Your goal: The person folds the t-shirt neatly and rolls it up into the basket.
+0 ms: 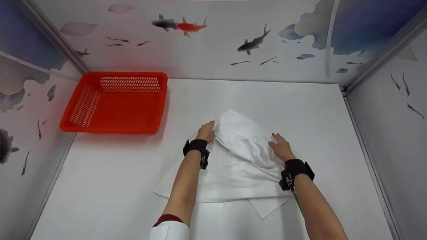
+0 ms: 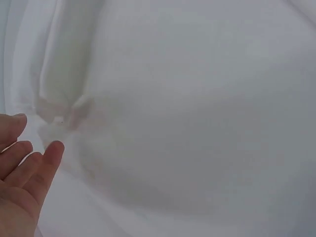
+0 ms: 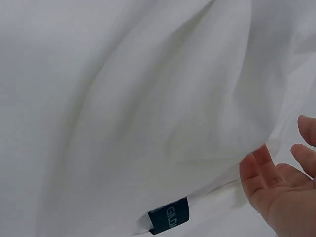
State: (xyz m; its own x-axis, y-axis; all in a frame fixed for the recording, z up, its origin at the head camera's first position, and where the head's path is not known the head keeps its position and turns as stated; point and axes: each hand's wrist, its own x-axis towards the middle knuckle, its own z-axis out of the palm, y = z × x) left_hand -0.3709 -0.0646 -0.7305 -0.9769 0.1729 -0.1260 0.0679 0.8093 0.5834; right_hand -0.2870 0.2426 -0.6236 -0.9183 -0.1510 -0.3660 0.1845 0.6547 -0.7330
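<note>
The tabletop (image 1: 110, 176) is smooth and white with a faint sheen, and the upright panels (image 1: 206, 66) round it carry watercolour-like prints of grey and red fish, pale pink petals and blue-grey washes. In the far left corner stands a red plastic basket (image 1: 128, 111), rectangular, with flared sides pierced by rows of narrow slots and a rolled rim. Near the middle of the table, well apart from the basket, lies a white garment (image 1: 238, 140), its fabric thin, matt and soft. Its far part bunches into a rounded, creased peak, while the near part spreads flat to a long, gently curved edge, with a pointed flap poking out beneath. The right wrist view shows loose folds and a small dark label (image 3: 169, 216) with pale lettering; the garment is perhaps a T-shirt, though the folds hide its outline. The left hand (image 1: 205, 132) is at the garment's left edge, fingers loosely extended and not gripping. The right hand (image 1: 283, 147) is at the opposite edge, relaxed, with its thumb apart and some fingertips partly behind the fabric. Black straps (image 1: 197, 145) circle both wrists.
</note>
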